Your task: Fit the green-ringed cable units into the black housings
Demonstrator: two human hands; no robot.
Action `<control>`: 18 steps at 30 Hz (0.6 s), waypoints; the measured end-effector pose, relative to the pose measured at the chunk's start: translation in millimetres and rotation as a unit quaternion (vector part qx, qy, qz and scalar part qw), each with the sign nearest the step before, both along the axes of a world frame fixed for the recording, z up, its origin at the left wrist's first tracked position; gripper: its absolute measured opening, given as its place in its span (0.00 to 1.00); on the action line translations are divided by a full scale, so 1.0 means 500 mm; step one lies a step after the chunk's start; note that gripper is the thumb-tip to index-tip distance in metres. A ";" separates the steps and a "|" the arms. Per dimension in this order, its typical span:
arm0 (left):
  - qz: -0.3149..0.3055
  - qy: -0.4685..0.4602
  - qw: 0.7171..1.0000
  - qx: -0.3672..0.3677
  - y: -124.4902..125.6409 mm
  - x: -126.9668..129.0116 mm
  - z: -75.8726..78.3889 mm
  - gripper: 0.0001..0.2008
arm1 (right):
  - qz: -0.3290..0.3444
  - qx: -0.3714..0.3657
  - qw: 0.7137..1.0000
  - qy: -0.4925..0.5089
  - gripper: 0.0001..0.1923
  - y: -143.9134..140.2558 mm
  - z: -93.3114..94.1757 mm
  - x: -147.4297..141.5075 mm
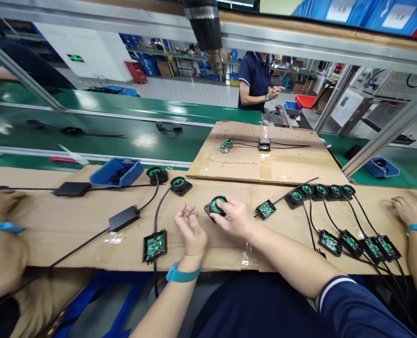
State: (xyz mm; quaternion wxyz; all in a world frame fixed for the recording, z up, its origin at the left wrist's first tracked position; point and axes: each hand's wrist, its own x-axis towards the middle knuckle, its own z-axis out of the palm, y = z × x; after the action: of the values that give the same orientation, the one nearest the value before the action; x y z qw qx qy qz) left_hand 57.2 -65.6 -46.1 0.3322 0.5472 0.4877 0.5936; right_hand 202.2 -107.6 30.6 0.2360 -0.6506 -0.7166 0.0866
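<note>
Green conveyor belt [131, 136] runs across the factory hall; behind it pale floor [194, 91], white wall [88, 51], shelving with blue bins [148, 63]. Aluminium frame rail [300, 44] above the belt, bright overhead light.

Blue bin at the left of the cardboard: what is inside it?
The blue bin lies tilted, its open side facing right. Dark, black items show inside, too shadowed to identify. Its walls hide the rest. Neither the left hand nor the right hand touches it.

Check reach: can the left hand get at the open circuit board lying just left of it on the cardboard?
Probably yes. The left hand hovers empty and open beside the circuit board, with only bare cardboard between them; the right hand rests on the round puck.
</note>
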 end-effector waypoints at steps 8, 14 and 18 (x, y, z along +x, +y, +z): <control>-0.004 0.013 1.000 -0.001 0.003 -0.002 -0.004 0.23 | 0.041 -0.134 0.987 -0.082 0.17 0.005 0.016 -0.010; -0.051 0.101 0.991 0.072 -0.006 -0.003 0.009 0.18 | 0.019 -0.170 0.977 -0.127 0.19 -0.048 0.127 0.183; -0.105 0.149 0.978 0.100 -0.009 0.003 0.023 0.16 | -0.081 -0.233 0.953 -0.174 0.27 -0.067 0.172 0.348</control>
State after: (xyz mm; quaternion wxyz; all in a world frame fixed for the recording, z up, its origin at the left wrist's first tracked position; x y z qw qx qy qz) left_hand 58.7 -69.8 -34.4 0.2593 0.7081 0.4100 0.5131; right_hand 376.1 -141.3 116.5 -0.0445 -0.7484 -0.6513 0.1170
